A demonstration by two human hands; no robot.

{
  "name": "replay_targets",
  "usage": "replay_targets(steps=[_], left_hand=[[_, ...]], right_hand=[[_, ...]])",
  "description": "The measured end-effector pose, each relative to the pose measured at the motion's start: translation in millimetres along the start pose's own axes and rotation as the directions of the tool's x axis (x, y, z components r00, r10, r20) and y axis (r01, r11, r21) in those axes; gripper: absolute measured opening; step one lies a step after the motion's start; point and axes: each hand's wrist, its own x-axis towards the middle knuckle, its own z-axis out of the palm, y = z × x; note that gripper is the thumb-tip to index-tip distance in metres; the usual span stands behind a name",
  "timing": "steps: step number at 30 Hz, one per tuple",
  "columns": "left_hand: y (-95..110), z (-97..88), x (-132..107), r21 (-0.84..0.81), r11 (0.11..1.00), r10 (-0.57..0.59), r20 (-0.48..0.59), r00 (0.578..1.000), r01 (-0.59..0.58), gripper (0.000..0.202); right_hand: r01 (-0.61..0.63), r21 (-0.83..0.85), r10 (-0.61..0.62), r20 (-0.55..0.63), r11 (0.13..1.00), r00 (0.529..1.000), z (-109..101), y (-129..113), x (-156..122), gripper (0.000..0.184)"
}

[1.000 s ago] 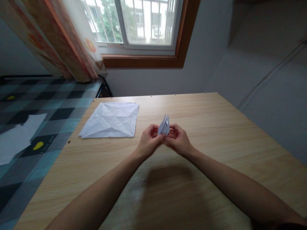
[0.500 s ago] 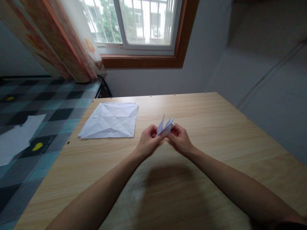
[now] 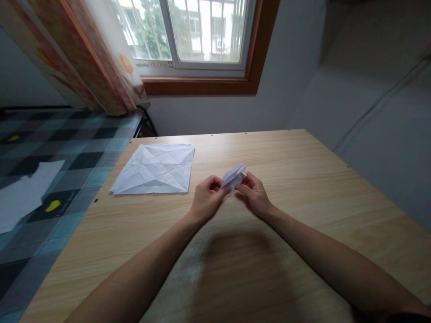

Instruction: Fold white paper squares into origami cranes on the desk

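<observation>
A small piece of folded white paper [image 3: 233, 176] is held up between my two hands, over the middle of the table. My left hand [image 3: 209, 194] pinches its left end, thumb along the near side. At the right end, my right hand [image 3: 253, 190] grips it between thumb and fingers. Layers of the paper lie at a slant, with pointed tips toward the upper right. The fingers behind the paper are partly hidden. To the left of my hands, creased white paper sheets [image 3: 158, 168] lie flat on the table.
The wooden table [image 3: 303, 179] reaches toward the wall below the window [image 3: 208, 36]. On the left is a checked cloth surface [image 3: 97, 159] with torn-edged white paper [image 3: 23, 197] on it. An orange curtain [image 3: 77, 54] hangs at the upper left.
The folded paper's upright flap at the left has come down toward the right and now lies slanted against the other layers. Both hands stay in nearly the same place.
</observation>
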Motion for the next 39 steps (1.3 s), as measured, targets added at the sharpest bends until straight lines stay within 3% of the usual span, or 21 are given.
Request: replay_targets(steps=[4,11,17,22,25,27,30,32,35,39], left_hand=[[-1.4,-0.1,1.9,-0.055,0.998,0.006,-0.045,0.999,-0.008,0.023],[3.1,4.2,-0.5,-0.293,0.955,-0.027,0.064,0.998,0.044,0.035],[5.8,3.0,-2.5,-0.216,0.976,-0.008,0.065,0.998,0.022,0.045],[6.2,0.5,-2.3,-0.177,0.983,-0.019,0.12,0.993,0.04,0.021],[7.0,-3.1,-0.7,-0.112,0.991,0.079,0.104,0.991,-0.067,0.009],[6.7,-5.2,0.0,-0.06,0.991,0.124,0.116,0.985,-0.118,0.018],[3.2,-4.6,-0.2,-0.033,0.992,0.123,0.127,0.984,-0.119,0.018],[-0.7,-1.5,-0.9,-0.06,0.995,0.092,0.104,0.99,-0.086,0.009],[-5.2,3.8,-2.0,-0.166,0.986,0.018,0.088,0.996,-0.003,0.026],[-6.2,7.2,-2.0,-0.248,0.969,0.004,0.028,1.0,0.003,0.044]], right_hand=[[-0.048,0.013,0.047,0.061,0.999,0.997,4.4,-0.5,0.5,0.041],[0.005,-0.008,-0.005,-0.055,1.0,0.998,1.4,5.0,6.6,0.046],[0.065,-0.117,-0.072,-0.063,0.991,0.995,0.6,2.4,6.5,0.029],[0.065,-0.158,-0.074,-0.054,0.985,0.996,-3.9,1.5,5.9,0.017],[0.014,-0.131,-0.022,-0.06,0.991,0.998,-7.9,1.9,5.1,0.028],[-0.018,-0.121,0.009,-0.072,0.992,0.997,-8.8,2.0,4.3,0.03],[-0.009,-0.14,0.002,-0.053,0.99,0.999,-6.1,2.0,3.6,0.026],[0.032,-0.109,-0.038,-0.052,0.994,0.998,-2.8,2.3,3.7,0.036],[0.095,-0.049,-0.098,-0.078,0.994,0.992,0.9,3.9,3.7,0.054],[0.079,-0.132,-0.086,-0.044,0.988,0.995,1.8,5.5,0.9,0.041]])
